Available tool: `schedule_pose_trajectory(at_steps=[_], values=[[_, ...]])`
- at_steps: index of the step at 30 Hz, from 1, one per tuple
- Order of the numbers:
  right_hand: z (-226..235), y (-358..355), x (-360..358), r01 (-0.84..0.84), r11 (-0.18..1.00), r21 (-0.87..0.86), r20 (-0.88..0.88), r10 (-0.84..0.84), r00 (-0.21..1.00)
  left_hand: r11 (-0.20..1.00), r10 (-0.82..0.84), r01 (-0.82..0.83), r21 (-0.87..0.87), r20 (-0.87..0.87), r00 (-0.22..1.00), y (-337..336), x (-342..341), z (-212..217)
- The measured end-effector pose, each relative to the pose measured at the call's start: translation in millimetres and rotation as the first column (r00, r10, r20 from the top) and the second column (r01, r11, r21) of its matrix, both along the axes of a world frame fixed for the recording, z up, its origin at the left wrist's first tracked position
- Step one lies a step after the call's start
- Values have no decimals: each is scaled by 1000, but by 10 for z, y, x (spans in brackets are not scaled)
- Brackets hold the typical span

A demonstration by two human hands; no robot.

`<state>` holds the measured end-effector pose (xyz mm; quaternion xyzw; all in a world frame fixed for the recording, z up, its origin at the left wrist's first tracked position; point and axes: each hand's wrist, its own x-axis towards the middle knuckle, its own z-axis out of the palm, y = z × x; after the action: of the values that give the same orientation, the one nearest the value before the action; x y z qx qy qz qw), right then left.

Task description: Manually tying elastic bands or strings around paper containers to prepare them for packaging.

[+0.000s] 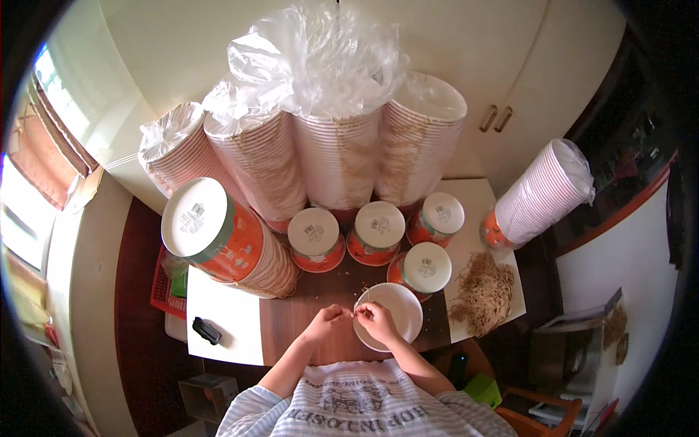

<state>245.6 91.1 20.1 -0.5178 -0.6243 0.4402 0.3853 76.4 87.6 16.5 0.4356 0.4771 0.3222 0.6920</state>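
Note:
Both my hands meet close together at the near edge of the table. My left hand [329, 321] is closed in a pinch just left of a round white bowl-like container [405, 312]. Over that container's left side, my right hand [376, 322] is also pinched, its fingertips almost touching the left ones. A thin pale strand seems to rise by the right fingers, but what either hand holds is too small to make out. Just beyond stand several upside-down orange paper buckets with white bases, the nearest one [427, 267] right behind the white container.
Tall stacks of paper buckets in clear plastic [338, 156] line the back. A tilted stack [542, 197] stands at right, near a heap of tan twine loops [483, 293]. At left are a big upturned bucket stack [240, 240] and a small black object [207, 331].

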Motion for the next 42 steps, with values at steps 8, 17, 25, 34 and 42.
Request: schedule_pose_trajectory(at_steps=[8,17,25,34,42], values=[[77,-24,56,43,999,-29,-107,-46,993,984,-23,66,-168,243,970,-3,-34,75],[295,17,17,-146,973,177,95,131,987,989,-13,41,-145,185,983,-14,-37,-1],[195,39,37,-28,991,133,27,25,999,1000,18,-14,-22,205,979,-14,8,38],[94,39,51,-9,1000,-23,-40,8,999,979,117,-85,184,-176,977,4,74,3],[67,23,23,17,992,127,30,-21,999,993,49,-55,100,59,997,1,22,137]])
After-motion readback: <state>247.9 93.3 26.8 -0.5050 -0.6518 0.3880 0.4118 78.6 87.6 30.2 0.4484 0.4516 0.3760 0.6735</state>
